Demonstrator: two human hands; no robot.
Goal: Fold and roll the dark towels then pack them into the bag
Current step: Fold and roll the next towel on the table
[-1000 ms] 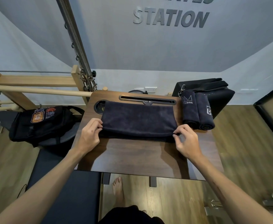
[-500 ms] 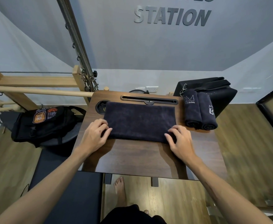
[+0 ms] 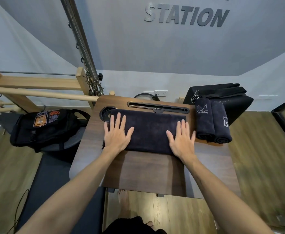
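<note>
On the smooth wooden table (image 3: pixel 138 173), both hands (image 3: pixel 117 134) (image 3: pixel 182 141) press flat, fingers spread, on a plush dark rectangular towel (image 3: pixel 150 130).

A folded dark towel (image 3: pixel 152 130) lay flat across the far half of the wooden tabletop (image 3: pixel 148 171), its left end overlapping a round cup hole (image 3: pixel 105 112). The left hand (image 3: pixel 117 135) pressed palm-down on the towel's left end, fingers (image 3: pixel 118 119) spread; the right hand (image 3: pixel 182 141) lay flat on the right end. Two rolled towels (image 3: pixel 212 122) sat side by side just right of it, touching each other, before a black bag (image 3: pixel 231 100). A backpack (image 3: pixel 45 127) rested off the tabletop to the left.
</note>
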